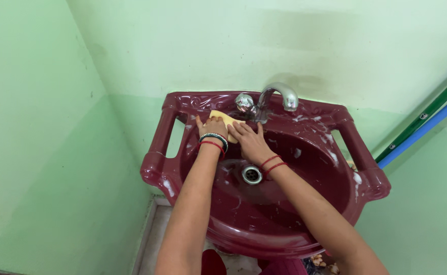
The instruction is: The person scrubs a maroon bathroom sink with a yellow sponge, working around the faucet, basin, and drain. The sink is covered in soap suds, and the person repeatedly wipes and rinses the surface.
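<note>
My left hand (pixel 212 126) presses a yellow sponge (pixel 222 118) against the back ledge of a dark red wash basin (pixel 315 168), just left of the chrome tap (pixel 277 97). My right hand (pixel 250 141) lies flat with fingers spread beside it, fingertips touching the sponge's lower edge. Both wrists wear bangles and red threads. Soap foam streaks the basin's rim and inner wall. The metal drain (pixel 252 174) sits in the basin bottom, between my forearms.
The basin hangs in a corner of pale green walls. A green pipe (pixel 427 113) and a blue pipe (pixel 422 132) run diagonally along the right wall. Below the basin lie a tiled floor and some reddish items, partly hidden.
</note>
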